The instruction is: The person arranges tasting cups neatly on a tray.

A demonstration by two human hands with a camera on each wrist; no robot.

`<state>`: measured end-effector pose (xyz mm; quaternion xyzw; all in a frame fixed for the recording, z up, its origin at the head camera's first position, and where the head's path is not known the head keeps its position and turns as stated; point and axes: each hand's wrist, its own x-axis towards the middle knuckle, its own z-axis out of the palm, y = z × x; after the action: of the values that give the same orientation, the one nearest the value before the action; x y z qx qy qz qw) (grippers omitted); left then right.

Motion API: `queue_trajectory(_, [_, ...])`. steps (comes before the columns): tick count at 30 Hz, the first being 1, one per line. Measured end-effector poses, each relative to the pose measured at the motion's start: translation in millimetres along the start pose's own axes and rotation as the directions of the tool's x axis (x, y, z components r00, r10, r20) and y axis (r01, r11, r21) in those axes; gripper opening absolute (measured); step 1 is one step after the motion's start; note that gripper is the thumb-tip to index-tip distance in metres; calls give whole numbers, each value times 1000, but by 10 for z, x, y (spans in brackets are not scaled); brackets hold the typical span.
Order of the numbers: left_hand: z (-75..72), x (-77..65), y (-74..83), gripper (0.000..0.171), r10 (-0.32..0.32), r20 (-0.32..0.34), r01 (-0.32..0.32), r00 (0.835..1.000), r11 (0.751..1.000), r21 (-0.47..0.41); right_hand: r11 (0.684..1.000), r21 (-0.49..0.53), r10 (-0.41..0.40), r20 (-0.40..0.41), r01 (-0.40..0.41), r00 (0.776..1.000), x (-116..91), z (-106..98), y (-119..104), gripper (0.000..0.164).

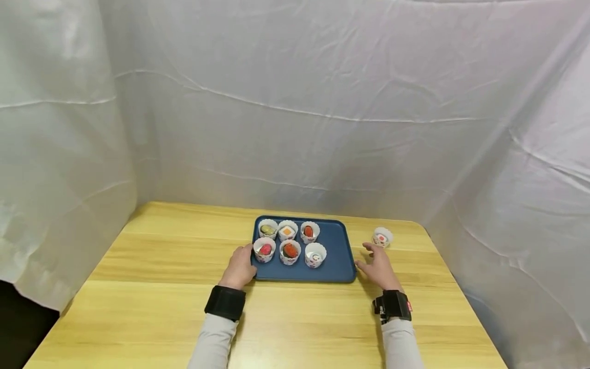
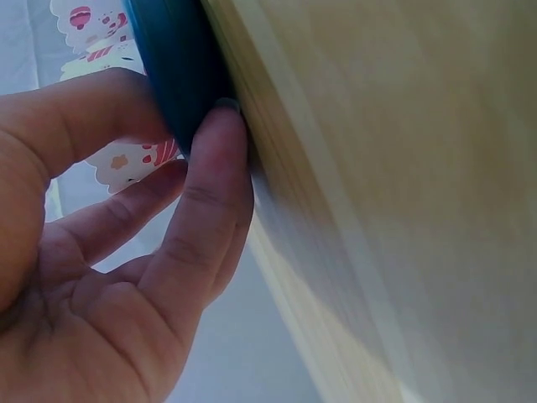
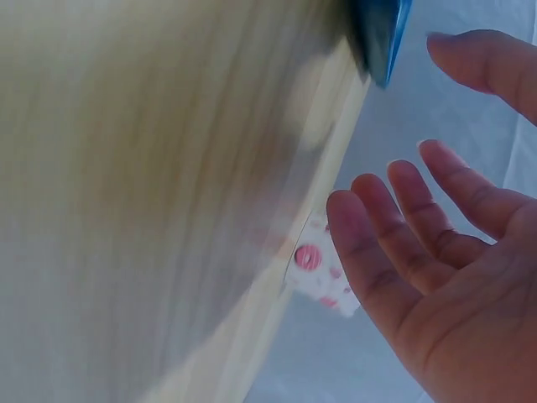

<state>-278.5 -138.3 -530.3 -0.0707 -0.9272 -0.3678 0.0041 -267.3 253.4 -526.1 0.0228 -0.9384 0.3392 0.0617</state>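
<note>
A dark blue tray (image 1: 336, 251) lies on the table and bears several white paper baking cups in two rows, each with a small sushi-like piece inside, such as a pink one (image 1: 265, 249) and a white one (image 1: 315, 257). My left hand (image 1: 239, 267) grips the tray's left edge; the left wrist view has its fingers pinching the tray rim (image 2: 172, 59). Just right of the tray, my right hand (image 1: 379, 267) holds nothing, its fingers spread and slightly bent. Beyond its fingertips stands a single paper cup (image 1: 381, 239) on the table.
The light wooden table (image 1: 152, 256) extends around the tray on all sides. Pale grey fabric (image 1: 295, 128) hangs behind it and along both sides. A dark area (image 1: 23, 323) shows at the lower left.
</note>
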Motion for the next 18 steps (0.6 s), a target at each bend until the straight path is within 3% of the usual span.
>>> queue_trajectory(18, [-17,7,-23,49,-11,10,11,1000,1000,2,999,19,27,-52,-26,998,85,-258,196,58])
